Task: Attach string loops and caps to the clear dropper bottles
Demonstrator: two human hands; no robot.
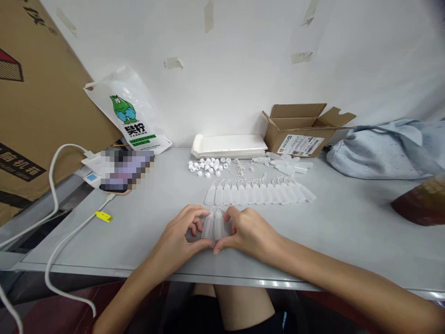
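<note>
Brown cardboard forms the large box (45, 102) at far left, with a white cable (54, 185) hanging before it. A phone (127, 172), partly pixelated, lies near a white plastic bag (134, 109). Towards the middle, on the near side of the grey table (156, 195), the left hand (182, 232) curves, thumb and fingers bent, around the left side of a few translucent bottle-shaped pieces (218, 227) with cord loops. White caps (207, 166) lie farther off. The right hand (248, 229) curls round the pieces' right side; whether either hand grips them, I cannot tell. Beyond it runs a row of similar pieces (260, 193); farther right come an open carton (301, 132), a pale-blue cloth bundle (385, 150) and a dark drink (419, 204).
</note>
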